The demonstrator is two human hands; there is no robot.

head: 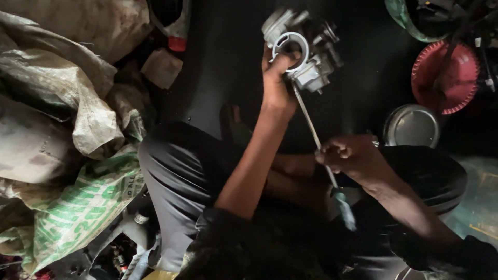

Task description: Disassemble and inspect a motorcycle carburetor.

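Observation:
My left hand (276, 78) grips a grey metal carburetor (311, 49) held out in front of me, thumb hooked into its round opening. My right hand (348, 154) is closed around the shaft of a long screwdriver (311, 124) with a teal handle that points back towards my lap. The screwdriver's tip reaches the underside of the carburetor just right of my left hand. I sit cross-legged in grey trousers (176, 171) on a dark floor.
Crumpled woven sacks (62, 103), one with green print (88, 202), pile up on the left. A red scalloped plate (446, 78) and a round metal bowl (412, 126) lie at the right. A red-capped bottle (177, 36) stands at the top.

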